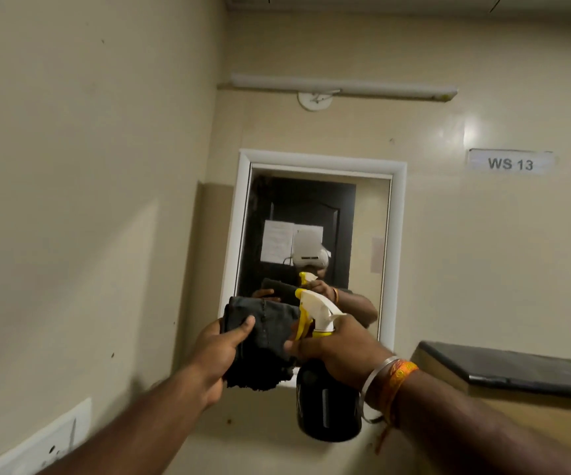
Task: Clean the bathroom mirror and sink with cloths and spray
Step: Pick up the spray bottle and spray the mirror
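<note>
- Looks like the spraying step: the right hand (338, 351) is wrapped round the neck of a black plastic spray bottle with a white-and-yellow trigger head (325, 402), and the nozzle faces the white-framed wall mirror (314, 234).
- Can't really tell whether a finger is on the yellow trigger. No mist visible either, so I'd guess the squeeze hasn't landed yet.
- The left hand (213, 354) is gripping a folded dark grey cloth (263, 337), thumb on top, held up right beside the spray head and in front of the mirror's lower edge.
- The glass looks dry from here, so I'd say the job is barely started.
- The sink isn't in shot at all. There's just a dark stone ledge (517, 368) off to the right and a "WS 13" sign (510, 162) on the cream wall.
- Next move as I see it: a few pumps across the glass, then bring the cloth in flat and wipe. Watch for drips running down onto the frame.
</note>
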